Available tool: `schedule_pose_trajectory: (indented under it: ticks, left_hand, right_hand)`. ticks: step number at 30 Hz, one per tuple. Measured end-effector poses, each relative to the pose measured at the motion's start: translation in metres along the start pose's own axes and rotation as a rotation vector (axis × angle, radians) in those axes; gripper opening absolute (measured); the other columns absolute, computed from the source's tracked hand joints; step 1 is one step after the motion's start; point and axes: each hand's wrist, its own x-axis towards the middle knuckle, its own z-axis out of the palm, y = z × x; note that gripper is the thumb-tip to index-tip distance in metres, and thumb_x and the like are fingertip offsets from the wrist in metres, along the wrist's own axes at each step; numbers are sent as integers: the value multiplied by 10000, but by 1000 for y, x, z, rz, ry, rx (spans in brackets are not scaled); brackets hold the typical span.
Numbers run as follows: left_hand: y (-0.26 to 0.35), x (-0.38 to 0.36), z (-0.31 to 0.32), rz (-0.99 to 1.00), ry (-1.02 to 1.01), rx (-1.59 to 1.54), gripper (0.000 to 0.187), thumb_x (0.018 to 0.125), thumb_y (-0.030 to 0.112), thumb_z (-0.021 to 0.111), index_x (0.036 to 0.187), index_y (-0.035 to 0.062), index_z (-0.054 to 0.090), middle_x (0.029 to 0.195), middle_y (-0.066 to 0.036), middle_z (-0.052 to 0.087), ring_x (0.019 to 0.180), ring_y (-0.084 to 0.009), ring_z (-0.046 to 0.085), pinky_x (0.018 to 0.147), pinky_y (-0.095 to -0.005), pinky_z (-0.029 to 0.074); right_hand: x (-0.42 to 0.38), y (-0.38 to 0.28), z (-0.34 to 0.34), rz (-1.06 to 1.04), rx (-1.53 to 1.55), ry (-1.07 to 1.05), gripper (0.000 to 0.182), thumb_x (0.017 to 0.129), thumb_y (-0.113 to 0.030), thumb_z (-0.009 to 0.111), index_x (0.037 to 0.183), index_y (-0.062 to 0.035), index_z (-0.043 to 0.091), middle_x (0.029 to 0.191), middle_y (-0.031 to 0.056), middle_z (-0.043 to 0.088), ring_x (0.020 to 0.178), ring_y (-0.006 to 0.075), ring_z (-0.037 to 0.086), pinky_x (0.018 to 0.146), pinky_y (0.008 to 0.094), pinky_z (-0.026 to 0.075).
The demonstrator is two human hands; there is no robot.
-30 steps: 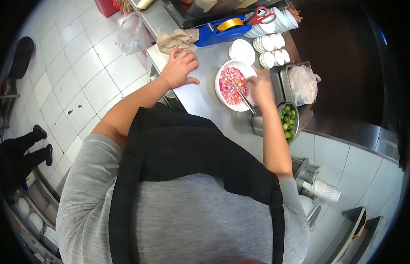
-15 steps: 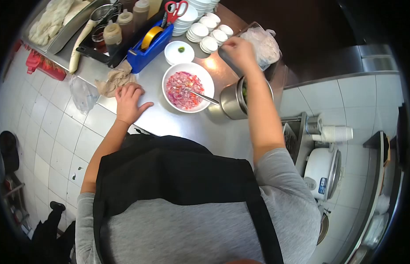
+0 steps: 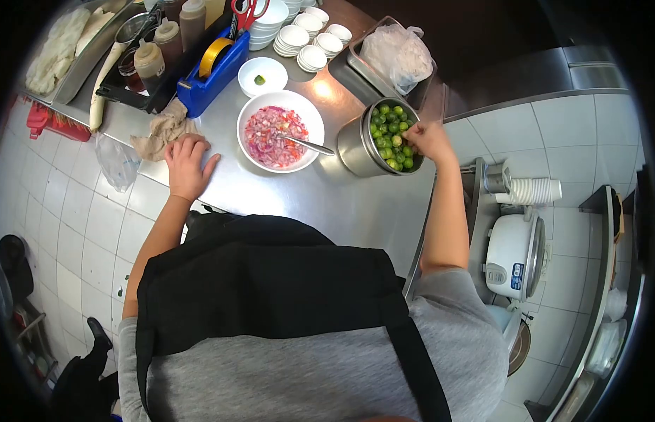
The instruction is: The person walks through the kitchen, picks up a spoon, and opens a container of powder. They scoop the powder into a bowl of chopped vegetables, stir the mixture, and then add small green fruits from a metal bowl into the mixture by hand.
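Note:
My right hand (image 3: 431,143) reaches over the rim of a round metal pot (image 3: 352,149) filled with small green limes (image 3: 392,137). Its fingers are pinched together right at the limes, and what lies between the fingertips is hidden. My left hand (image 3: 187,166) rests on the steel table with fingers stretched out, touching or close beside a crumpled brown cloth (image 3: 166,130). Between the hands stands a white bowl of chopped red onion and red bits (image 3: 271,135). A metal spoon (image 3: 310,145) leans in it. Behind it, a small white bowl (image 3: 271,76) holds a green piece (image 3: 259,80).
A blue tape dispenser (image 3: 201,95), squeeze bottles (image 3: 150,62) and red-handled scissors (image 3: 249,13) stand at the back left. Stacked small white dishes (image 3: 312,58) sit behind the bowls. A metal tray with a plastic bag (image 3: 398,55) is behind the pot. Another person's leg (image 3: 95,352) shows lower left.
My right hand has moved from the stacked dishes and tray down to the pot, whose limes now show. My left hand stays on the table. The whole view has shifted slightly.

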Motion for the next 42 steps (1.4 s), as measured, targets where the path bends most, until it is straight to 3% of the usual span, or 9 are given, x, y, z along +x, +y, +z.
schedule_pose_trajectory:
  ticks: [6, 9, 13, 25, 27, 30, 32, 37, 42]
  left_hand:
    - [-1, 0, 2, 9, 12, -2, 264, 752, 279, 672, 920, 101, 574, 1031, -49, 540, 1076, -248, 466, 937, -439, 274]
    - [-1, -1, 1, 7, 10, -4, 258, 753, 273, 672, 918, 99, 576, 1039, -52, 542, 1079, -250, 470, 935, -435, 277]
    - [0, -1, 1, 3, 12, 1, 258, 749, 268, 675, 919, 101, 576, 1036, -51, 543, 1077, -249, 473, 934, -431, 279]
    - [-1, 6, 2, -143, 191, -132, 230, 725, 187, 706, 903, 96, 592, 1013, -66, 563, 1044, -252, 495, 879, -392, 346]
    - [30, 43, -11, 14, 342, -305, 227, 711, 111, 726, 902, 72, 609, 942, -90, 594, 932, -279, 553, 817, -371, 429]
    - [91, 84, -20, -134, -183, -913, 340, 748, 169, 750, 1034, 40, 617, 901, -67, 662, 809, -125, 625, 751, -277, 497]
    - [107, 98, -22, -158, -363, -883, 312, 747, 141, 742, 1020, 37, 632, 828, -65, 670, 765, -111, 637, 723, -252, 505]
    - [99, 103, -10, -314, -377, -749, 219, 742, 122, 743, 936, 45, 676, 804, -66, 675, 750, -118, 641, 689, -254, 507]
    - [67, 111, 17, -350, -557, -1129, 244, 760, 139, 738, 993, 97, 683, 873, -63, 689, 754, -161, 644, 724, -266, 517]
  right_hand:
    - [-12, -1, 23, -96, -60, 110, 316, 694, -288, 764, 810, -27, 629, 729, 104, 637, 645, 196, 603, 598, 326, 479]
    - [-15, -1, 16, 103, 545, -21, 250, 777, -162, 688, 959, -9, 608, 867, 116, 651, 708, 176, 618, 623, 272, 501]
    - [-26, -18, -1, 3, 1208, -273, 316, 857, 25, 515, 1172, 43, 522, 1040, 189, 614, 802, 181, 630, 744, 282, 544]
    - [-21, -67, 23, -114, 1357, -565, 263, 889, -33, 533, 1128, 76, 533, 1053, 214, 613, 824, 187, 641, 758, 273, 548]
    - [-25, -96, 43, -122, 1292, -549, 241, 893, -62, 551, 1094, 72, 555, 991, 157, 634, 782, 169, 638, 729, 270, 552]
    - [-21, -129, 80, -92, 1275, -619, 248, 880, -63, 577, 1087, 74, 560, 931, 117, 639, 774, 162, 635, 723, 266, 550]
    - [-17, -148, 97, -80, 1312, -680, 240, 868, -56, 594, 1067, 76, 564, 926, 126, 642, 771, 166, 635, 719, 273, 552]
    - [-7, -160, 115, -45, 1286, -686, 228, 868, -57, 593, 1043, 87, 564, 931, 145, 640, 777, 178, 634, 722, 279, 552]
    - [3, -157, 117, -19, 1330, -851, 268, 877, -52, 573, 1098, 96, 541, 997, 153, 635, 827, 196, 628, 761, 289, 542]
